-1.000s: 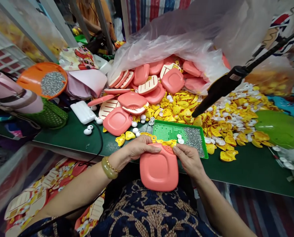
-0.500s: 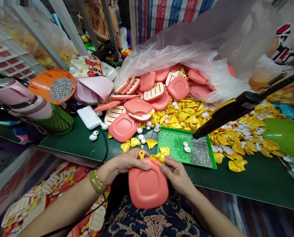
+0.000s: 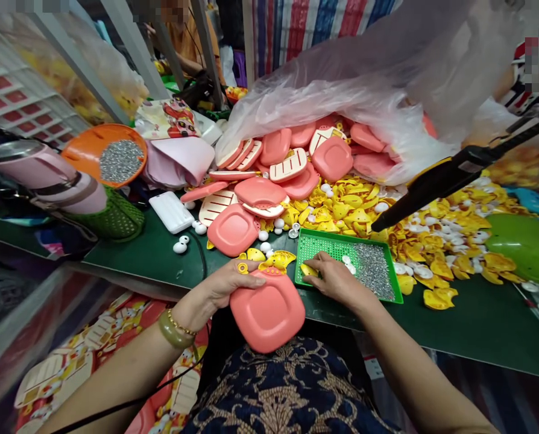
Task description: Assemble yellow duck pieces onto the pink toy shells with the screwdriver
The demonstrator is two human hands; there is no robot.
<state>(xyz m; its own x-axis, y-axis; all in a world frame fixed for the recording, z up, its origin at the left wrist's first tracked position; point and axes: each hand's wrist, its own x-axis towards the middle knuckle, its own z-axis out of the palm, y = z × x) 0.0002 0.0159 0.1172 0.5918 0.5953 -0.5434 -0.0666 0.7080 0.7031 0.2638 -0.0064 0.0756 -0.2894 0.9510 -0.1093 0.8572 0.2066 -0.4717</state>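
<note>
My left hand grips a coral-pink rounded plastic panel by its upper left corner, thumb on its face. A yellow plastic piece sits at the panel's top edge, and a small yellow ring shows by my left fingers. Over the left part of a green perforated tray, my right hand pinches a yellow plastic piece. Small silver screws fill the tray's right side, with white round pieces beside them.
Pink panels and yellow pieces lie heaped behind. A black power screwdriver hangs over the tray. At left are an orange bowl of screws, a pink flask and a white power bank. Finished-looking pieces fill a bag below.
My right hand has left the panel and moved right to the green tray's near left part, with a yellow piece. My left hand still holds the panel, shifted slightly left and up.
</note>
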